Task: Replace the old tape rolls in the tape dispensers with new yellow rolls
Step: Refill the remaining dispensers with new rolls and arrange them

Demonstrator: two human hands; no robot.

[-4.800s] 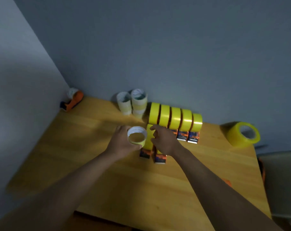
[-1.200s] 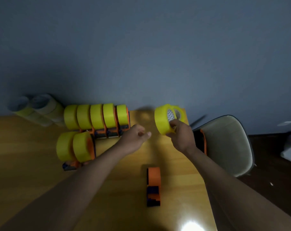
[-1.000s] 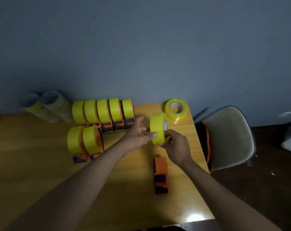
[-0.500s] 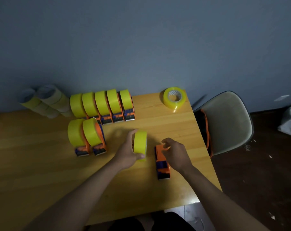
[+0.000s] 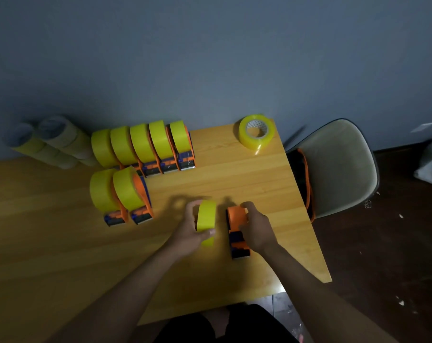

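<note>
Bare wood table (image 5: 247, 184) right of the loaded dispensers (image 5: 145, 149), out to its right edge by the chair (image 5: 338, 169). Left hand (image 5: 189, 233) grips the smooth yellow roll (image 5: 206, 217) on edge; right hand (image 5: 257, 230) clasps the empty orange dispenser (image 5: 237, 233) just beside it.

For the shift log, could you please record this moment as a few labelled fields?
left hand: left hand grips an upright yellow roll
right hand: right hand grips the empty orange dispenser
loaded dispensers: seven, in a back row of five and a front pair
spare roll: flat near the far table corner
old rolls: stacked far left
table: wooden table
</note>
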